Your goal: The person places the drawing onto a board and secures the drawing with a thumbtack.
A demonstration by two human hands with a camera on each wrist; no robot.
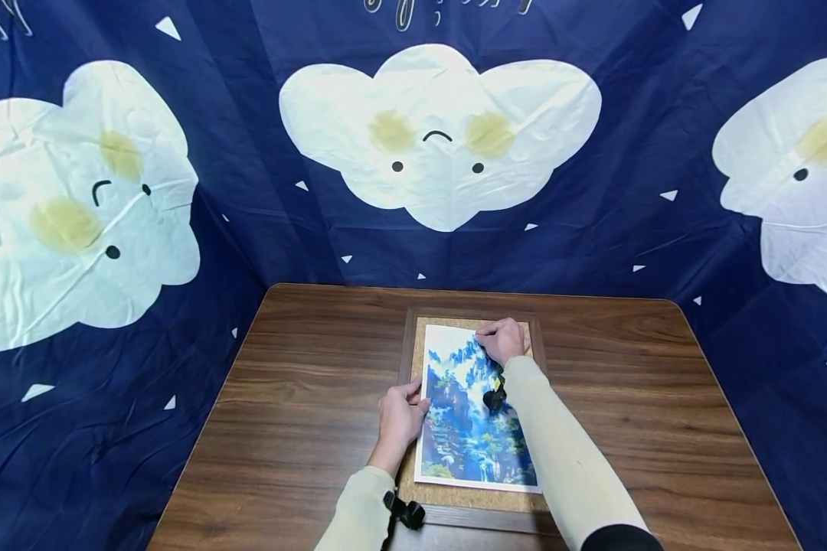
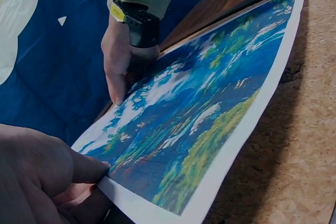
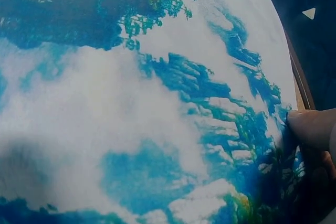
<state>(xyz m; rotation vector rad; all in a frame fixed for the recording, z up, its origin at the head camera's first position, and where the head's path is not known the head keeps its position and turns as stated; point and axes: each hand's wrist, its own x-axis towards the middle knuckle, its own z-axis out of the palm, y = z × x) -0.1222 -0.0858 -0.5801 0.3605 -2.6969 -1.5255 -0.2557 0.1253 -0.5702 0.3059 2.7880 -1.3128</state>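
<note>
A sheet printed with a blue mountain landscape [image 1: 455, 428] lies over a wood-framed cork board [image 1: 469, 497] in the head view. My left hand [image 1: 398, 421] pinches the sheet's left edge, thumb on top and fingers beneath, as the left wrist view shows. There the print [image 2: 173, 114] bows slightly, its near edge raised above the cork [image 2: 294, 145]. At the top edge, toward the right, my right hand [image 1: 503, 342] pinches the paper. In the right wrist view its thumb [image 3: 315, 127] presses on the printed face; the fingers below are mostly hidden in shadow.
The board's brown frame [image 1: 482, 518] rests on a dark wood-grain table [image 1: 303, 398]. Behind and at both sides hangs a navy cloth [image 1: 234, 153] with white clouds and small triangles. Small black cameras [image 1: 405, 511] are strapped to both wrists over cream sleeves.
</note>
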